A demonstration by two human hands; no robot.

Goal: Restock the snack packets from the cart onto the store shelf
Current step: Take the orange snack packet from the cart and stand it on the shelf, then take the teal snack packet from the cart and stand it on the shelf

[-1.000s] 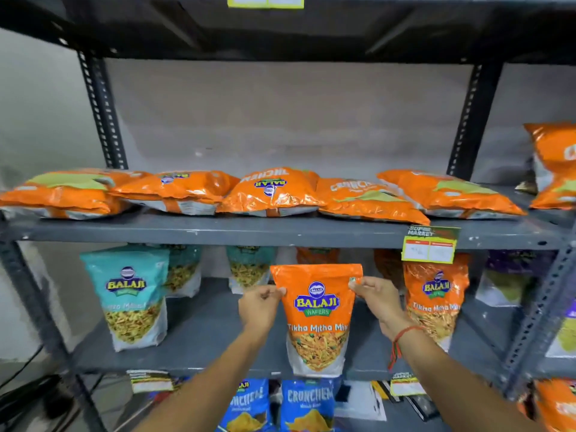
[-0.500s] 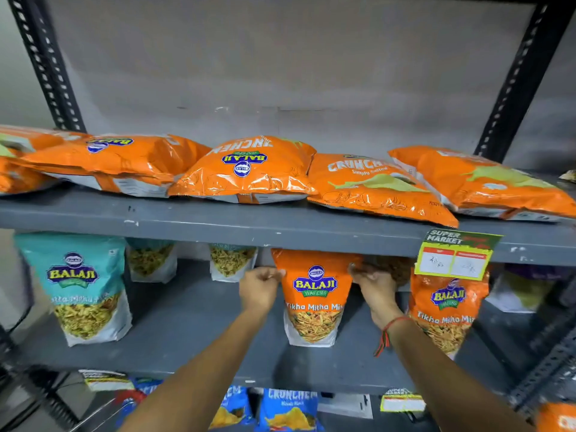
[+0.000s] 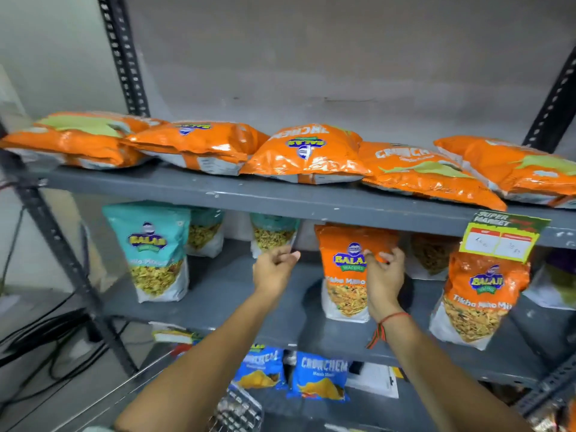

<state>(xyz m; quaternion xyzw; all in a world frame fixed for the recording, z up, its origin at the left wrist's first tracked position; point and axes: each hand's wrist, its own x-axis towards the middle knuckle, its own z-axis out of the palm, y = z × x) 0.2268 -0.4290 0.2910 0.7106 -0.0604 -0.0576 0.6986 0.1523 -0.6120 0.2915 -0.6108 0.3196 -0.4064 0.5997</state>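
The tall orange plastic snack pouch (image 3: 344,272) stands on the grey metal middle shelf (image 3: 224,294), the right hand (image 3: 385,275) loosely touching its front and the left hand (image 3: 274,269) half-curled, empty, so a bump could tip it over.

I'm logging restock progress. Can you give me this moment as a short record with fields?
placed packet: orange Tikha Mitha Mix pouch, upright on the middle shelf
left hand: off the pouch, holding nothing
right hand: in front of the pouch's right side; contact unclear
neighbours: teal pouch to the left, second orange pouch to the right
upper shelf: orange bags lying flat
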